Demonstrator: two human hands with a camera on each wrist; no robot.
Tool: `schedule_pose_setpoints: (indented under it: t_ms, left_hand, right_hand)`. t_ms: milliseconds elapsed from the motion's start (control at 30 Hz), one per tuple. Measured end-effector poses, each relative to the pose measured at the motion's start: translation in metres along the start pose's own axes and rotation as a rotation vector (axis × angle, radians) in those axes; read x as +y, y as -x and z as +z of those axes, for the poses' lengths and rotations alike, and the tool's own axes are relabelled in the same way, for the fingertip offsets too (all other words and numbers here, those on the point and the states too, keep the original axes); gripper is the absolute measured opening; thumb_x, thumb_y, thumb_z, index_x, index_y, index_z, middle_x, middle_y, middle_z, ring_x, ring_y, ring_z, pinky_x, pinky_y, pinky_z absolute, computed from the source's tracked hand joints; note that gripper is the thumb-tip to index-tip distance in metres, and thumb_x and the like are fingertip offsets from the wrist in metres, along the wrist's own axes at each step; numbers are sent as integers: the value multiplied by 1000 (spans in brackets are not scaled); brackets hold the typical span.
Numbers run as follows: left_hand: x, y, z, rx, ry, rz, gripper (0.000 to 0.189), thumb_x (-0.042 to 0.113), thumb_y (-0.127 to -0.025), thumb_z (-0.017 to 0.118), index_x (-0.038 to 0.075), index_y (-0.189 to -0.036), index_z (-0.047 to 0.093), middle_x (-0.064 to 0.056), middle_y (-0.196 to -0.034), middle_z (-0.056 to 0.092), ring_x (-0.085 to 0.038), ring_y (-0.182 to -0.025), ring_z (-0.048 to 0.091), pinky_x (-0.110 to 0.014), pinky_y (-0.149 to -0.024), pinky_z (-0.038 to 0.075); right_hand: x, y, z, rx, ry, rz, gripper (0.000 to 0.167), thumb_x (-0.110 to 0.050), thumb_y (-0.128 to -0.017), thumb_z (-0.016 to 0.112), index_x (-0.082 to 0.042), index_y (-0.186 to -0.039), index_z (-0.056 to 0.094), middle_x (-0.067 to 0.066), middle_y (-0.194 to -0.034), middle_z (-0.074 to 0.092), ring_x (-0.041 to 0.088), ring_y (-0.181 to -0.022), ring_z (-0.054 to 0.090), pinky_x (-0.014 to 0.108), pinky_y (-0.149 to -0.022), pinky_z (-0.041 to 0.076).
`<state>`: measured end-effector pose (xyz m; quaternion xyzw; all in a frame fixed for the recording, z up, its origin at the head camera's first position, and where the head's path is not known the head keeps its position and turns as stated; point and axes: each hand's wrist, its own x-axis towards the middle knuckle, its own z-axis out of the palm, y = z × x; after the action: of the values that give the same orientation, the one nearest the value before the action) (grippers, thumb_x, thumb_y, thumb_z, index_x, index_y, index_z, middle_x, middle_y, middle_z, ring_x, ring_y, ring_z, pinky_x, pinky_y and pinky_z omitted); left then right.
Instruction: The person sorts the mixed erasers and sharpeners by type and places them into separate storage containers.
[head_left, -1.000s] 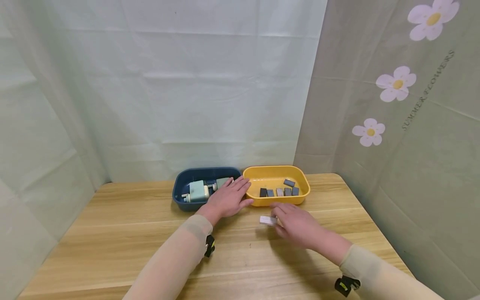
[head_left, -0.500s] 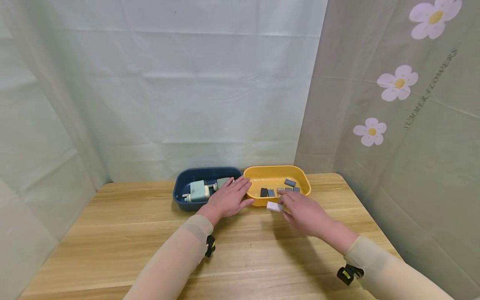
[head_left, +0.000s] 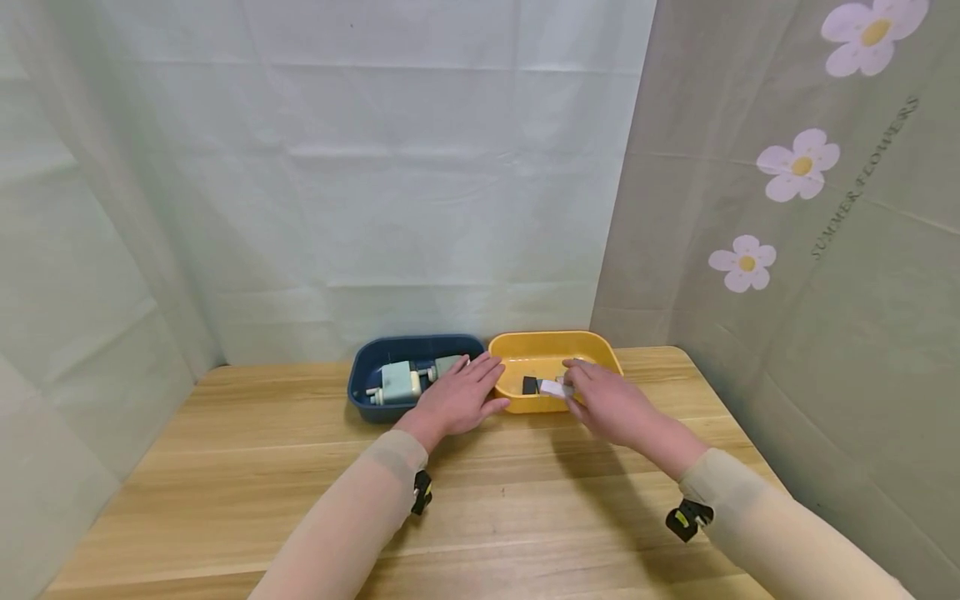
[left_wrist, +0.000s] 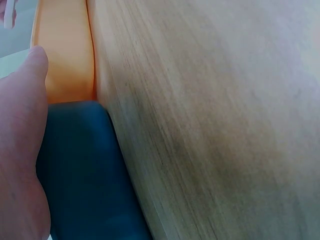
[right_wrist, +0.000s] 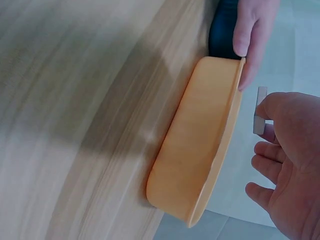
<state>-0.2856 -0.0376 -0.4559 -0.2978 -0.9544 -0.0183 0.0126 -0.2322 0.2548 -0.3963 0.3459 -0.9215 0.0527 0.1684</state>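
Note:
My right hand [head_left: 615,404] pinches a small whitish rectangular block [head_left: 553,389] between thumb and fingers, over the front of the yellow tray [head_left: 525,367]. In the right wrist view the block [right_wrist: 260,110] hangs above the tray's rim, and the other fingers curve loosely. My left hand [head_left: 457,396] lies flat, fingers extended, across the spot where the yellow tray and the dark blue tray [head_left: 416,340] meet. A black block [head_left: 529,385] sits in the yellow tray. My right hand hides most of the other blocks there.
Inside the blue tray lie a pale teal boxy thing [head_left: 397,382] with whitish stubs and a greener one [head_left: 446,365], partly behind my left fingers. Both trays stand side by side at the back of the wooden table [head_left: 300,467], close to a hanging pale cloth [head_left: 420,208].
My right hand has lifted the whitish block off the area before the yellow tray and carried it forward, slightly right, over the tray's front. My left hand has stayed in place.

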Motion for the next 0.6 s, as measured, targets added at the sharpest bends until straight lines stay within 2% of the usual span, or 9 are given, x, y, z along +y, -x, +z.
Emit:
schedule_pose_setpoints:
  t_ms: [100, 300, 600]
  left_hand:
    - [0, 1, -1, 4, -1, 4, 79, 65, -115, 38, 16, -177, 29, -3, -183, 24, -21, -170, 12, -47, -137, 6]
    - [-1, 1, -1, 2, 7, 14, 79, 64, -116, 39, 15, -177, 29, -4, -183, 24, -22, -170, 12, -48, -137, 7]
    - [-2, -1, 2, 3, -1, 15, 79, 65, -116, 37, 15, -177, 30, -2, -183, 23, -21, -170, 11, -48, -137, 7]
  right_hand:
    - [6, -6, 2, -3, -10, 10, 22, -10, -100, 81, -1, -113, 66, 26, -140, 69, 38, -108, 75, 45, -75, 65]
    - [15, -18, 5, -29, -22, 38, 23, -15, -103, 79, 0, -114, 66, 29, -143, 66, 40, -108, 74, 51, -88, 65]
    - [23, -32, 8, -14, 0, 61, 19, -11, -102, 77, -1, -113, 66, 29, -149, 63, 43, -118, 72, 52, -84, 65]
